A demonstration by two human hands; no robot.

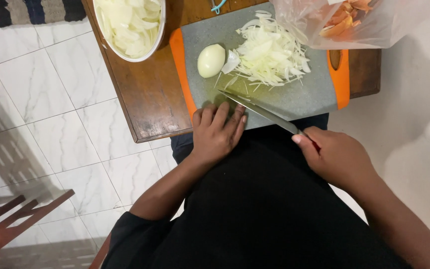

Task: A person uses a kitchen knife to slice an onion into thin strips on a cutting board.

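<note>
A steel knife [262, 112] is gripped in the right hand [337, 159], its blade slanted toward upper left, while the left hand [217, 132] is laid flat and empty on the grey cutting board [304, 97]. A smooth peeled onion [211, 61] is seen above the left hand, the nearer one, beside limp sliced onion [269, 52], on the wooden counter [148, 94].

1 head-worn view looks steeply down, close over the cutting board [294, 94]

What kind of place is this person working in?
Most likely a home kitchen: a knife over a grey cutting board heaped with sliced onion, on a small wooden table above a white tiled floor.
</note>
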